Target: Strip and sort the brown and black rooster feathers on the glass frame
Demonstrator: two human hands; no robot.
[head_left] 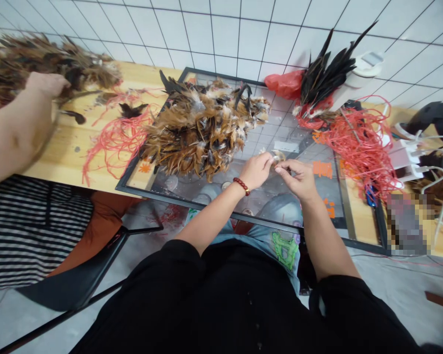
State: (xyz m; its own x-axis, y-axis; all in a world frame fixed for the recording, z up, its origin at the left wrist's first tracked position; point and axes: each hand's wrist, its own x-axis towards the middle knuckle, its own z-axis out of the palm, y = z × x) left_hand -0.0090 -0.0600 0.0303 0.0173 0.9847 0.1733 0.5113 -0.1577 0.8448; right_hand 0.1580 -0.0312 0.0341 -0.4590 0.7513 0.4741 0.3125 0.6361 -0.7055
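Over the glass panel (pixel 266 196), my left hand (pixel 256 172) and my right hand (pixel 298 181) meet with fingertips nearly touching. Both pinch a small tuft of pale brown feathers (pixel 279 156); how many feathers it holds I cannot tell. A red bead bracelet (pixel 241 186) circles my left wrist. Just left of that hand lies a big heap of brown feathers (pixel 199 128), some tipped black or white. Past my right hand, a tangle of pink-red plastic string (pixel 362 147) spreads on the table's right side.
Long black feathers (pixel 323 73) stand by a red plastic bag (pixel 284 84) and a white container (pixel 367 69) near the tiled wall. White chargers with cables (pixel 406 160) sit far right. At left, a co-worker's arm (pixel 22 128) reaches to another feather pile (pixel 51 64); pink string (pixel 121 140) lies between us.
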